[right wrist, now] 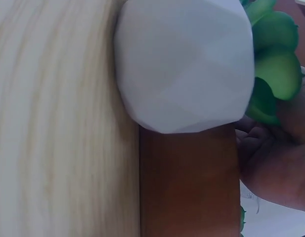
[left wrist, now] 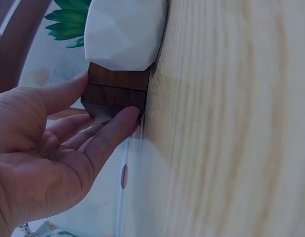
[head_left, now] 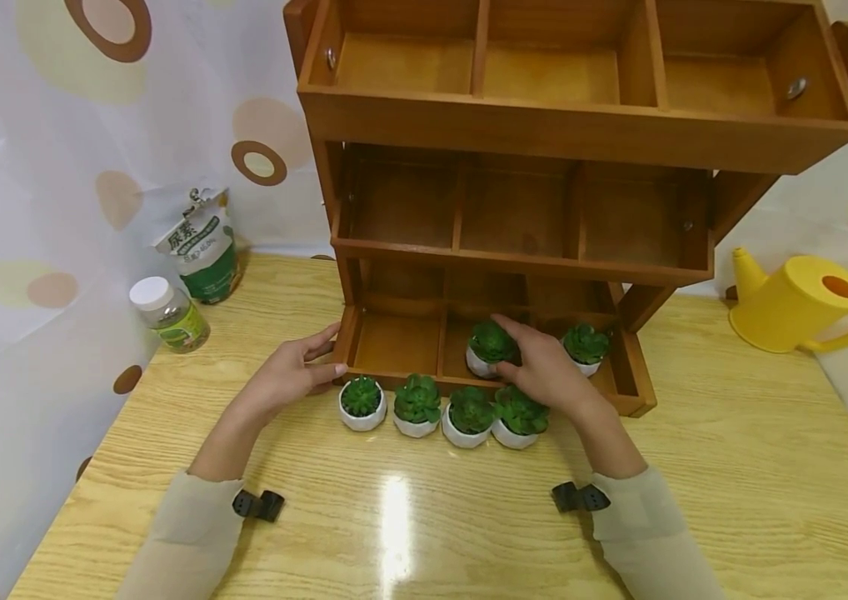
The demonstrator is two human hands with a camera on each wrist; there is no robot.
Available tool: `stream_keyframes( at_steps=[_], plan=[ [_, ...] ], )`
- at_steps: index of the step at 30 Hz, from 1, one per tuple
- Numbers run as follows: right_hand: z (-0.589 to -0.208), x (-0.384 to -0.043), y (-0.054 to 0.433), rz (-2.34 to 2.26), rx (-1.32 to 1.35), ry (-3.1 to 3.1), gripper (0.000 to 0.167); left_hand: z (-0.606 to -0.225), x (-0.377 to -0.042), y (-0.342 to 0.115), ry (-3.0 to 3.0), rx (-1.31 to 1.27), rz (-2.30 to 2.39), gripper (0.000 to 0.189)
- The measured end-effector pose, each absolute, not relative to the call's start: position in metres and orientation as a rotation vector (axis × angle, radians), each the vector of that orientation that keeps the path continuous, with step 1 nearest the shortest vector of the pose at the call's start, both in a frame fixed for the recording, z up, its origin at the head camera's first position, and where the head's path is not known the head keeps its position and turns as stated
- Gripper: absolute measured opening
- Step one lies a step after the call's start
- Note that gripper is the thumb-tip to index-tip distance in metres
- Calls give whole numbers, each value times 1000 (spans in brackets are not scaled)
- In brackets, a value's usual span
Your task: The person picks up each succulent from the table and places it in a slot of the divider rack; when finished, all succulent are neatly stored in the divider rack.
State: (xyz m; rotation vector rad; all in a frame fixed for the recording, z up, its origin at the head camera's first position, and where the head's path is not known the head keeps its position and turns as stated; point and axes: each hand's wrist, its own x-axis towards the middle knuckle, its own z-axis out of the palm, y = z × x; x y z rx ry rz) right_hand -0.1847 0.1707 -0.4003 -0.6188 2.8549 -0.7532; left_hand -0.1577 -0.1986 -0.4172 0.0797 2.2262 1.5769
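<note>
My right hand point(head_left: 547, 367) grips a small potted succulent point(head_left: 491, 342) in the middle compartment of the wooden shelf's bottom tier, thumb and fingers on either side of it. My left hand point(head_left: 291, 377) holds the left front corner of that wooden shelf point(head_left: 394, 377); in the left wrist view its thumb and fingers point(left wrist: 112, 136) pinch the corner's edges. Another succulent point(head_left: 586, 346) in a white pot stands in the bottom tier's right compartment. Several more white-potted succulents point(head_left: 416, 404) line up on the table before the shelf. A faceted white pot point(right wrist: 187, 64) partly hides the right hand in the right wrist view.
Above, the shelf's middle tier point(head_left: 521, 260) and top tier point(head_left: 574, 125) overhang the bottom one. A yellow watering can point(head_left: 791, 304) stands to the right. At the left are a lidded jar point(head_left: 169, 312) and a clipped green-and-white bag point(head_left: 207, 250). Patterned cloth point(head_left: 57, 167) covers the wall.
</note>
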Motion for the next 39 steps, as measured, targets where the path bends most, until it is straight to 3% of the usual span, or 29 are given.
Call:
stream_keyframes(
  at_steps=[8, 21, 39],
  plan=[
    [-393, -181, 184, -876, -554, 2789, 74, -417, -158, -198, 2220, 73, 1572, 72],
    [-375, -169, 219, -1159, -527, 2755, 61, -416, -159, -197, 2232, 102, 1569, 71],
    [-372, -145, 255, -1193, -480, 2659, 58, -417, -157, -200, 2241, 106, 1570, 70]
  ],
)
